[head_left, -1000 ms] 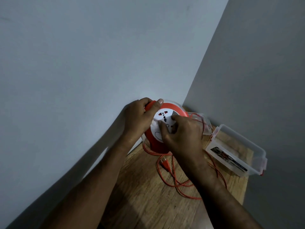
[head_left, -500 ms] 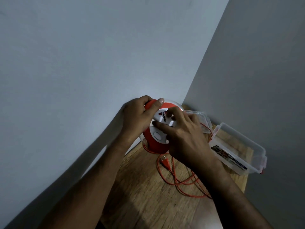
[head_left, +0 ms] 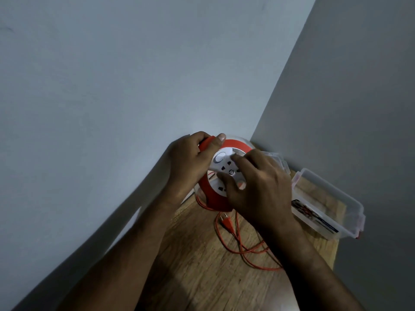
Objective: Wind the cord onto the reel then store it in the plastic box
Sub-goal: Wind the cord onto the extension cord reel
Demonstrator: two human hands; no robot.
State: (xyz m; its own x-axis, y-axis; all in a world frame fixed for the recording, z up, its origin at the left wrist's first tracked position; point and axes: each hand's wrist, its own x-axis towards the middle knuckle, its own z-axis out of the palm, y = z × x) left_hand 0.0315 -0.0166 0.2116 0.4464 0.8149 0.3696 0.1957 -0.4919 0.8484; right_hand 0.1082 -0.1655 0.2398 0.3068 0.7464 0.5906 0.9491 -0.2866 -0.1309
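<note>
An orange cord reel (head_left: 214,198) with a white socket face (head_left: 221,167) stands upright on the wooden table (head_left: 202,277), near the wall corner. My left hand (head_left: 188,162) grips the reel's orange handle at the top. My right hand (head_left: 256,187) lies over the white face, with its curled fingers and thumb gripping it. Loose orange cord (head_left: 244,250) lies in loops in front of the reel, its plug (head_left: 226,222) beside them. The clear plastic box (head_left: 327,205) sits open to the right, against the wall.
The box's clear lid (head_left: 277,159) lies behind my right hand. Something flat and printed lies in the box (head_left: 312,215). Grey walls close in the table at the left and right. The table's right edge runs just below the box.
My right hand has shifted round the white face and the face has rotated: its sockets and round button sit at new places. The cord loops have shifted. My left hand keeps its hold on the handle.
</note>
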